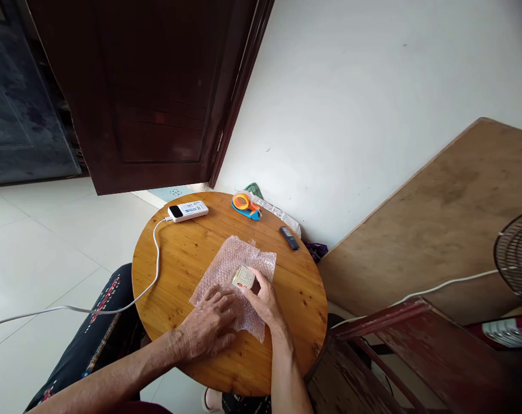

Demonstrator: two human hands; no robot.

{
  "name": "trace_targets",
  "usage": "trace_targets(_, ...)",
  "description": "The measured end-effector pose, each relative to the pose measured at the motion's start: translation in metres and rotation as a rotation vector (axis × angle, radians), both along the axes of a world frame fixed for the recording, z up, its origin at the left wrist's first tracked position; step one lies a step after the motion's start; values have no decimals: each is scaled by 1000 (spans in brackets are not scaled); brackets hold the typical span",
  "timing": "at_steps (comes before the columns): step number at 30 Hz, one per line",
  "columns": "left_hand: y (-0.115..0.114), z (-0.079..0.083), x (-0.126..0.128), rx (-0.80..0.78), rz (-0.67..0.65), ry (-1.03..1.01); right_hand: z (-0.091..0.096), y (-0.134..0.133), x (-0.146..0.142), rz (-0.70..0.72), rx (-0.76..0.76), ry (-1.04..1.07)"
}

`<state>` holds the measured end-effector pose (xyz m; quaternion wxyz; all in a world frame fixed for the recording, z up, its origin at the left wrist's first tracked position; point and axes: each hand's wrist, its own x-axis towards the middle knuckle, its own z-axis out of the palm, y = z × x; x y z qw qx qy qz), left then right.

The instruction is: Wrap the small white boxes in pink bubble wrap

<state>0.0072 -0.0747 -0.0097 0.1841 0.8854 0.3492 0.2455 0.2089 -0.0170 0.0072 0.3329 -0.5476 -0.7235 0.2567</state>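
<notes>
Bubble wrap (223, 260) lies spread under our left hand (213, 322) and right hand (263, 296), the right grasping the small box (244, 278) over the sheet, just beyond the left. The left rests palm down on the near edge, fingers loosely extended, clasping nothing. We judge only the laying-out done: no fold covers the box yet, and the tape dispenser (246, 212) lies apart, beyond both hands.

Head view down at hands (211, 322) (265, 300)
</notes>
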Motion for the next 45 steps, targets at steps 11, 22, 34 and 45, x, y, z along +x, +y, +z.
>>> trace_targets(11, -1, -10, 2, 61, 125, -72, 5, -4, -2, 51, -30, 22)
trace_targets(22, 22, 25, 9, 155, 109, -10, 1, -1, 12, 34, -84, 251)
trace_targets(34, 93, 49, 27, -97, 145, -5, 1, 1, 19, -60, -146, 412)
trace_targets(45, 105, 36, 22, -306, 136, -106, 2, 1, 15, -169, -206, 336)
